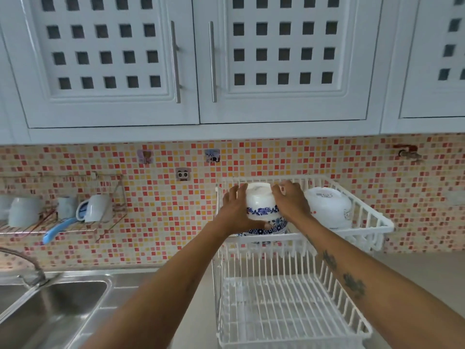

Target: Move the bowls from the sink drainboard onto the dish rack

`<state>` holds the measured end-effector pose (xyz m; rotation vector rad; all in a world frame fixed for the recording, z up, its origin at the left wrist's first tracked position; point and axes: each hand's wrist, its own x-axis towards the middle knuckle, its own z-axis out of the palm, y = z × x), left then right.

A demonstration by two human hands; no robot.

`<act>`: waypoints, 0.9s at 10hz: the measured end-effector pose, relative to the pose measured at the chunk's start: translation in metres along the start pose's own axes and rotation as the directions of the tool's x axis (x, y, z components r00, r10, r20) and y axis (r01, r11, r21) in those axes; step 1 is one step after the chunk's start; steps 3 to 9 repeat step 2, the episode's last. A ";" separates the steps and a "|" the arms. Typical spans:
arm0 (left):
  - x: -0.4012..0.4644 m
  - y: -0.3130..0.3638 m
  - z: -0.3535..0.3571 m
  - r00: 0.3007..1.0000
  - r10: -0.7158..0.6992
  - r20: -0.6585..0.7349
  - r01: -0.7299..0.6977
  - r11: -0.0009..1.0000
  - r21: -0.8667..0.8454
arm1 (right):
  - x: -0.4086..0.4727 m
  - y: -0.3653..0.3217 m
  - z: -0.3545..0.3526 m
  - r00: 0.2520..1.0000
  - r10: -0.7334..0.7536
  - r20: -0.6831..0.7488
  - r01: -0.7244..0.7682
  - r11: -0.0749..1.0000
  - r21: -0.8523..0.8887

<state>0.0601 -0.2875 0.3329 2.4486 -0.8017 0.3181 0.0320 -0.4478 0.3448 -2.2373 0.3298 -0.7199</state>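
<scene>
A white two-tier wire dish rack (297, 250) stands on the counter right of the sink. In its upper tier I hold an upside-down white bowl with a blue flower band (260, 204) between my left hand (235, 210) and my right hand (292, 201). It rests on top of another upturned blue-patterned bowl (273, 227). More white bowls (329, 207) lie upturned at the right of the same tier. The lower tier holds nothing that I can see. The steel drainboard (120, 295) beside the basin shows no bowls.
A steel sink basin (50, 313) with a curved tap (27, 265) is at the lower left. A wall-mounted wire shelf (63, 222) holds white cups and a blue-handled utensil. White cabinets (201, 59) hang overhead. Beige counter lies right of the rack.
</scene>
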 end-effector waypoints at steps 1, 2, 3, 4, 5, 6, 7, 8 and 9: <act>-0.019 -0.001 -0.019 1.000 0.004 0.005 -0.004 1.000 0.013 | -0.012 -0.010 -0.013 0.995 -0.083 -0.046 0.080 0.995 -0.060; -0.043 0.001 -0.045 1.000 -0.022 0.014 0.021 0.999 0.035 | -0.032 -0.027 -0.027 0.997 -0.072 -0.011 0.070 0.988 -0.137; -0.043 0.001 -0.045 1.000 -0.022 0.014 0.021 0.999 0.035 | -0.032 -0.027 -0.027 0.997 -0.072 -0.011 0.070 0.988 -0.137; -0.043 0.001 -0.045 1.000 -0.022 0.014 0.021 0.999 0.035 | -0.032 -0.027 -0.027 0.997 -0.072 -0.011 0.070 0.988 -0.137; -0.043 0.001 -0.045 1.000 -0.022 0.014 0.021 0.999 0.035 | -0.032 -0.027 -0.027 0.997 -0.072 -0.011 0.070 0.988 -0.137; -0.043 0.001 -0.045 1.000 -0.022 0.014 0.021 0.999 0.035 | -0.032 -0.027 -0.027 0.997 -0.072 -0.011 0.070 0.988 -0.137; -0.043 0.001 -0.045 1.000 -0.022 0.014 0.021 0.999 0.035 | -0.032 -0.027 -0.027 0.997 -0.072 -0.011 0.070 0.988 -0.137; -0.043 0.001 -0.045 1.000 -0.022 0.014 0.021 0.999 0.035 | -0.032 -0.027 -0.027 0.997 -0.072 -0.011 0.070 0.988 -0.137; -0.043 0.001 -0.045 1.000 -0.022 0.014 0.021 0.999 0.035 | -0.032 -0.027 -0.027 0.997 -0.072 -0.011 0.070 0.988 -0.137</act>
